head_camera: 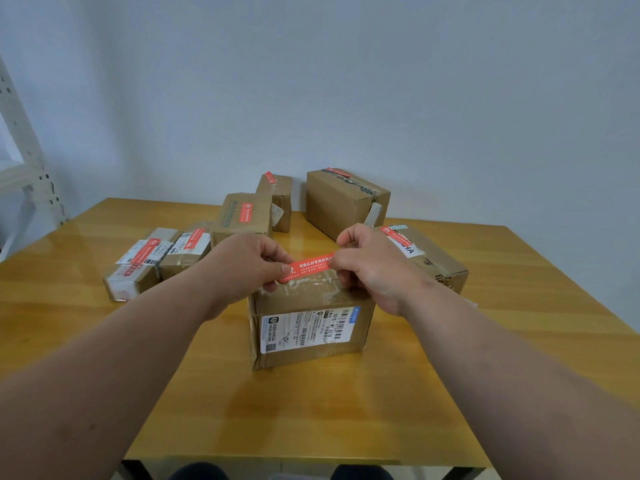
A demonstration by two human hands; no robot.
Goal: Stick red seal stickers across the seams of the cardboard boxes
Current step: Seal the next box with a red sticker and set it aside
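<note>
A cardboard box (pixel 308 327) with a white shipping label on its near face stands at the middle of the table. Just above its taped top I hold a red seal sticker (pixel 310 266) stretched flat between both hands. My left hand (pixel 254 261) pinches the sticker's left end. My right hand (pixel 367 261) pinches its right end. The sticker hovers over the box's top near the back edge; whether it touches the tape I cannot tell.
Several other cardboard boxes with red stickers lie behind: two flat ones (pixel 138 268) at left, one (pixel 242 216) behind my left hand, a tall one (pixel 346 202) at the back, one (pixel 436 261) at right. The yellow wooden table (pixel 311 410) stands against a wall. A white metal rack (pixel 20 161) stands far left.
</note>
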